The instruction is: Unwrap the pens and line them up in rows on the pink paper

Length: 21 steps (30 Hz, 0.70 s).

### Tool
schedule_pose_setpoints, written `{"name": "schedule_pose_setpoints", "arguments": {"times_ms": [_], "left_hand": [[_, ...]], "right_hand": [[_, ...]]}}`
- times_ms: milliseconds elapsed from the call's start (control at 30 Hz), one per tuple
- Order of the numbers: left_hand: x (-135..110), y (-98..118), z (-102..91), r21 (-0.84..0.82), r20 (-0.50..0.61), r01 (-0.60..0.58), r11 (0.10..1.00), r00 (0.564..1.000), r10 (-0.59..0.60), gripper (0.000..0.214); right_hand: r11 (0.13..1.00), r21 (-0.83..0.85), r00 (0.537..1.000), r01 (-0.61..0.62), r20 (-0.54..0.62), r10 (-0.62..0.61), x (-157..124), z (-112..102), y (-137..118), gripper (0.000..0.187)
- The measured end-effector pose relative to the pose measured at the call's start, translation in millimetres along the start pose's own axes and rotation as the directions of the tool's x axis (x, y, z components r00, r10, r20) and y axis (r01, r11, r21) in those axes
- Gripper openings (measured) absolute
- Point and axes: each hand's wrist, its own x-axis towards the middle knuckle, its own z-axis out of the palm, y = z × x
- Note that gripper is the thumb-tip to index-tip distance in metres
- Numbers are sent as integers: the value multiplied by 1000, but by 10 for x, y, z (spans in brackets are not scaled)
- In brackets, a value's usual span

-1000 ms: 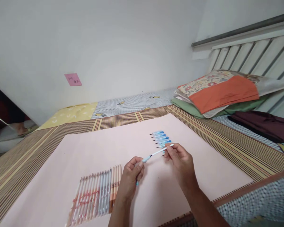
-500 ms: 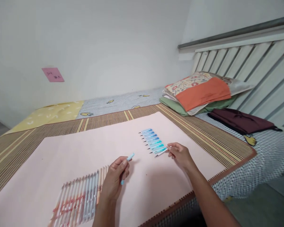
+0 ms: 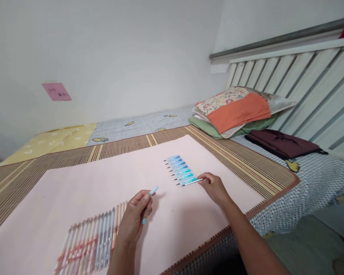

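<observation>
My left hand (image 3: 136,215) is closed around a light blue pen-like stick (image 3: 153,190), whose two ends show above and below the fingers. My right hand (image 3: 213,187) pinches the back end of a slim white pencil (image 3: 192,182) with a dark tip pointing left. That pencil lies at the near end of a slanted row of blue pencils (image 3: 187,172), close against the last one. Beside my left wrist, several slim pens (image 3: 83,244) in clear, grey and peach lie side by side, partly hidden by my left forearm.
A pale pink sheet (image 3: 103,179) lies under everything on a striped mat (image 3: 240,164). Beyond the mat's right corner are a folded maroon cloth (image 3: 283,143) and stacked pillows (image 3: 237,114). A white slatted headboard (image 3: 292,84) stands at the right, and a pink note (image 3: 56,92) is on the wall.
The white pencil in my right hand has gone from slanted to nearly in line with the row, its tip now close to the last blue pencil. The view has shifted slightly right.
</observation>
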Motion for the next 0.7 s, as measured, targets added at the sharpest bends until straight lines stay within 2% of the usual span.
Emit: {"name": "schedule_pose_setpoints", "arguments": {"times_ms": [233,400,500,700], "left_hand": [[0,5,8,11,11,-1,1000,1000,1,29],[7,-11,-11,2,13,-5,1000,1000,5,28],[2,-9,-19,4,21,-2,1000,1000,2,27],[-3,-7,-13,9,6,-5,1000,1000,5,28]], "right_hand": [[987,-155,999,32,5,-32,-18,3,13,18],[949,-299,995,101,15,-102,-10,-36,1,13],[924,-367,994,110,42,-101,-9,-32,-24,10],[912,-399,995,99,59,-82,-22,1,-101,11]]}}
